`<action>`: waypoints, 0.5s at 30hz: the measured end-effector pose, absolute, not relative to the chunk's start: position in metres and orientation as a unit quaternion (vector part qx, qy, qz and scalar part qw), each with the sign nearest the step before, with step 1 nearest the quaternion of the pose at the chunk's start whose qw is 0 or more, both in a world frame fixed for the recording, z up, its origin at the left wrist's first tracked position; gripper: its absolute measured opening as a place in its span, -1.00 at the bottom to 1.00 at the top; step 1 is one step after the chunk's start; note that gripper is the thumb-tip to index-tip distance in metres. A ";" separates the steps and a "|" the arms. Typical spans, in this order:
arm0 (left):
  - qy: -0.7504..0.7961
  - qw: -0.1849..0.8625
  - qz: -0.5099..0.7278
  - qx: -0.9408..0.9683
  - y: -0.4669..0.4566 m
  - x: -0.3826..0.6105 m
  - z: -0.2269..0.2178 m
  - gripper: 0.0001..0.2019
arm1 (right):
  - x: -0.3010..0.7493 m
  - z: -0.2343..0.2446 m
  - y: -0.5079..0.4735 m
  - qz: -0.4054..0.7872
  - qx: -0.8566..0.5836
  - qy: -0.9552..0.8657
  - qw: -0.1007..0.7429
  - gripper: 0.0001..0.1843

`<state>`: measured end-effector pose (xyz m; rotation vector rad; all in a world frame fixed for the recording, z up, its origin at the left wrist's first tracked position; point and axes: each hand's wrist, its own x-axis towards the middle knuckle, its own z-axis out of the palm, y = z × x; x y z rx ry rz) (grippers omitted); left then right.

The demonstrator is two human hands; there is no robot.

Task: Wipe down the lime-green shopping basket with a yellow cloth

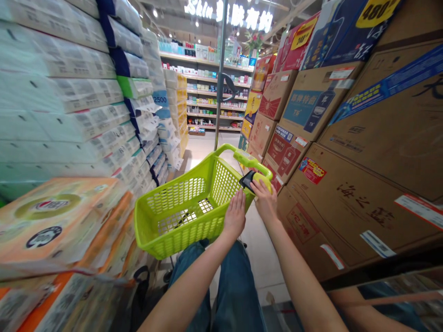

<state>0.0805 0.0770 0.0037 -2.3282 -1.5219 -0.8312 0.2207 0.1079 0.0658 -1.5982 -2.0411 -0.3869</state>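
A lime-green shopping cart with a latticed plastic basket stands in front of my knees, tilted in view. My left hand lies against its near rim, fingers stretched out flat and close together. Just to the right, my right hand has its fingers curled over the yellow-green end of the cart's handle, beside a black piece. The thumb of this hand is partly hidden. Nothing but a small dark shape shows on the basket's floor, and I cannot make it out.
Stacked tissue packs wall the left side, with orange packs low and near. Cardboard boxes are piled along the right. A metal pole rises beyond the cart. Shelves of small goods stand at the aisle's far end.
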 end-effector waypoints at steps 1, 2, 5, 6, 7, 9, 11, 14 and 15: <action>-0.520 0.117 -0.279 -0.799 0.076 0.080 0.005 -0.14 | 0.233 0.073 0.116 -0.142 -0.601 -0.740 0.265 -0.30; -0.519 0.115 -0.273 -0.801 0.075 0.080 0.006 -0.12 | 0.244 0.081 0.125 -0.140 -0.618 -0.723 0.275 -0.32; -0.522 0.114 -0.266 -0.802 0.073 0.080 0.007 -0.09 | 0.258 0.093 0.143 -0.133 -0.655 -0.684 0.293 -0.35; -0.523 0.115 -0.269 -0.801 0.073 0.081 0.007 -0.08 | 0.254 0.092 0.144 -0.134 -0.661 -0.677 0.293 -0.35; -0.523 0.117 -0.272 -0.799 0.074 0.081 0.006 -0.08 | 0.246 0.088 0.141 -0.136 -0.666 -0.673 0.292 -0.33; -0.524 0.121 -0.281 -0.795 0.075 0.082 0.004 -0.09 | 0.223 0.075 0.129 -0.142 -0.667 -0.672 0.288 -0.30; -0.524 0.125 -0.285 -0.793 0.077 0.083 0.001 -0.14 | 0.198 0.060 0.111 -0.142 -0.653 -0.687 0.284 -0.31; -0.520 0.130 -0.280 -0.796 0.079 0.082 0.000 -0.23 | 0.183 0.049 0.095 -0.138 -0.607 -0.731 0.280 -0.34; -0.521 0.131 -0.277 -0.797 0.079 0.082 0.000 -0.24 | 0.187 0.051 0.094 -0.136 -0.590 -0.747 0.274 -0.34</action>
